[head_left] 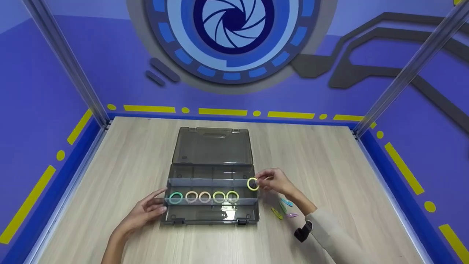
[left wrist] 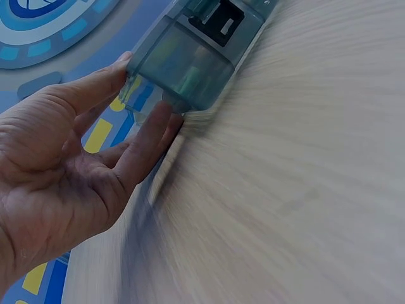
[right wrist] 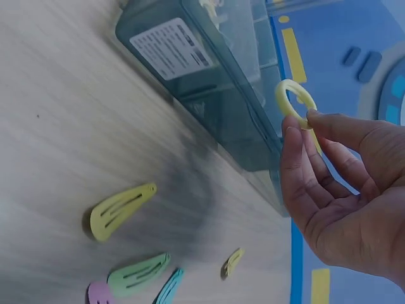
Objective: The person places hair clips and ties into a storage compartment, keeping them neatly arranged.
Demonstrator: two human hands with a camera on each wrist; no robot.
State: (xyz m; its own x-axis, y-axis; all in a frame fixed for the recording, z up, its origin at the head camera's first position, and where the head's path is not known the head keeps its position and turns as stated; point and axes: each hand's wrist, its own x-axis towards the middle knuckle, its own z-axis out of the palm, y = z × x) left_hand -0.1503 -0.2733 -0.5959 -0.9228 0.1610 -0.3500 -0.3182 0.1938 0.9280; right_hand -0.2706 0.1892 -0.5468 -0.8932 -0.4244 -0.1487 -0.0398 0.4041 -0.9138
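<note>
A dark see-through box (head_left: 209, 217) lies with its lid (head_left: 214, 145) folded back. In its middle row stand several rings: a green ring (head_left: 171, 201), two peach ones and two yellow-green ones. The right hand (head_left: 276, 182) pinches a yellow ring (right wrist: 282, 95) between thumb and finger over the box's right end. At the left end, the left hand (head_left: 141, 212) touches the box wall with its fingertips; in the left wrist view the hand (left wrist: 69, 158) has its thumb and fingers at the box's corner (left wrist: 183, 69), fingers lightly bent.
Several hair clips lie on the table right of the box: a yellow clip (right wrist: 120, 210), a green clip (right wrist: 139, 273), a blue clip (head_left: 287, 202), a purple clip (head_left: 292, 215) and a small yellowish one (right wrist: 233, 261). Blue panels with metal posts surround the table (head_left: 311, 150).
</note>
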